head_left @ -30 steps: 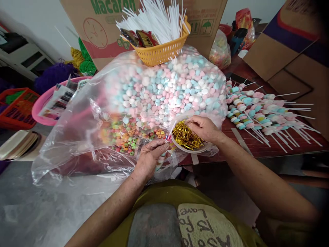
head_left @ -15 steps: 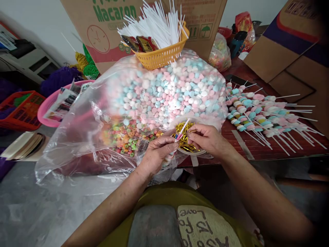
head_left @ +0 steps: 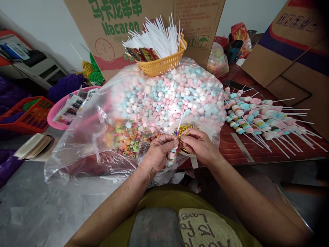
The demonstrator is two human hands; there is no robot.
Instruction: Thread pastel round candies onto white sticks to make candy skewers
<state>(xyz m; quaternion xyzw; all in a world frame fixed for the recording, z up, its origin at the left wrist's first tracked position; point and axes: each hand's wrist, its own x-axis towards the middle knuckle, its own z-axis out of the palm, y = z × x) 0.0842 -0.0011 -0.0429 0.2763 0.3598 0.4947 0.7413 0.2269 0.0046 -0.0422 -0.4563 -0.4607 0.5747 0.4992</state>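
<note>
My left hand (head_left: 158,151) is closed around a wrapped marshmallow skewer (head_left: 171,159), held upright with its white stick (head_left: 179,124) pointing up. Pink and blue wrapping is gathered about the stick above my left fingertips. My right hand (head_left: 199,143) is pinched right beside this gathered neck; whatever is between its fingertips is too small to make out. Just behind both hands, a white bowl (head_left: 205,127) holds thin gold twist ties (head_left: 187,129), partly hidden by my right hand.
A large clear bag of pastel marshmallows (head_left: 164,92) covers the table, with ring candies (head_left: 130,144) at its front. On it stands a yellow basket (head_left: 161,68) of white sticks. Finished skewers (head_left: 262,116) are piled at right. Cardboard boxes (head_left: 154,10) stand behind.
My right hand has moved left from over the gold ties to the skewer's neck. The skewer now stands more upright, with more of its marshmallows showing below my left hand. The view has shifted slightly.
</note>
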